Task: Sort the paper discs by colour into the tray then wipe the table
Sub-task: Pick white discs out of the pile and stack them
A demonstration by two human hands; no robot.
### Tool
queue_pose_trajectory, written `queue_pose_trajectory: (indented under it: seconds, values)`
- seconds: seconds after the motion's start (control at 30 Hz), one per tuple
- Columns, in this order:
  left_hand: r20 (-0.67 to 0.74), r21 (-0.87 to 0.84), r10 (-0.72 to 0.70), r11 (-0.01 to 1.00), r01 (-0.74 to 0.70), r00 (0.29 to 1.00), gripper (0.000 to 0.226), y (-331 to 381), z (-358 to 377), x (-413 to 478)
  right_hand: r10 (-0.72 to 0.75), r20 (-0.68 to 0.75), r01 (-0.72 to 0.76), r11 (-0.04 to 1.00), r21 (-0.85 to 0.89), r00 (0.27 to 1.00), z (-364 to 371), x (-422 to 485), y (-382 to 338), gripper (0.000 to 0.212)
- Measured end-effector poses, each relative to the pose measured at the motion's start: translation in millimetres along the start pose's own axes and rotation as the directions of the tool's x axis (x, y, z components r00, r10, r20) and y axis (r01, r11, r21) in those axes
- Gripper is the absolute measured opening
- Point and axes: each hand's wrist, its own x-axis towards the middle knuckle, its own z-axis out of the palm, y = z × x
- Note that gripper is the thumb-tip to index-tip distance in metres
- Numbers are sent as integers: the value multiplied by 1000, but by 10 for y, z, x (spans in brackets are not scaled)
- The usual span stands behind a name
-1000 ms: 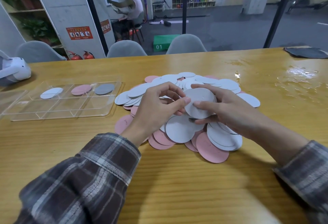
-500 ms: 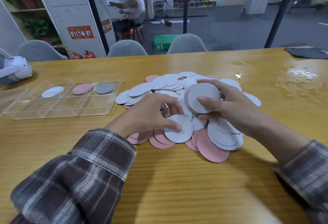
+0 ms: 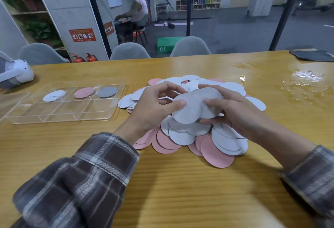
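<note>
A heap of white and pink paper discs (image 3: 213,148) lies in the middle of the wooden table (image 3: 180,191). Above the heap my left hand (image 3: 155,106) pinches a white disc (image 3: 188,112) between thumb and fingers. My right hand (image 3: 233,112) grips a small stack of white discs (image 3: 211,97) that overlaps it. A clear plastic tray (image 3: 59,117) with compartments sits to the left. Its back row holds a white disc (image 3: 54,96), a pink disc (image 3: 84,92) and a grey disc (image 3: 107,91).
A white headset (image 3: 16,73) rests at the far left edge. A dark cloth (image 3: 312,55) lies at the far right corner, with a wet patch (image 3: 307,77) near it. Grey chairs (image 3: 130,51) stand behind the table.
My left hand lifted a white disc off the heap and brought it up against the stack in my right hand. My right hand stayed above the pile.
</note>
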Motion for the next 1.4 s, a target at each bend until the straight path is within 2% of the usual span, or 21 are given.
queue_pose_trajectory:
  seconds: [0.3,0.53,0.7,0.83,1.0,1.13,1.23,1.4]
  values:
    - [-154,-63,-11,998,1,988,23,-91,180,-10,44,-11,-43,998,50,999,49,1,-11,32]
    - [-174,16,15,1000,-13,985,27,-93,264,-30,13,80,-10,999,-37,997,50,-22,-3,35]
    - [-189,-67,-16,998,4,982,24,-61,274,-44,-12,114,18,999,-52,993,48,-39,3,34]
    - [-175,-55,-38,998,29,984,23,-29,245,-39,-22,126,32,997,-72,992,35,-45,0,32]
    - [-159,165,-62,982,88,985,28,-65,65,28,-45,56,53,987,-152,997,-2,-36,3,35]
    - [-81,561,-19,826,61,997,24,-151,-78,18,-75,10,75,981,-180,997,-26,-20,15,30]
    - [6,625,-70,779,51,997,33,-133,-114,6,-117,-4,114,979,-169,993,-33,-22,8,28]
    - [75,626,-74,780,11,994,40,-82,-125,-7,-131,-11,127,976,-175,991,-49,-18,9,26]
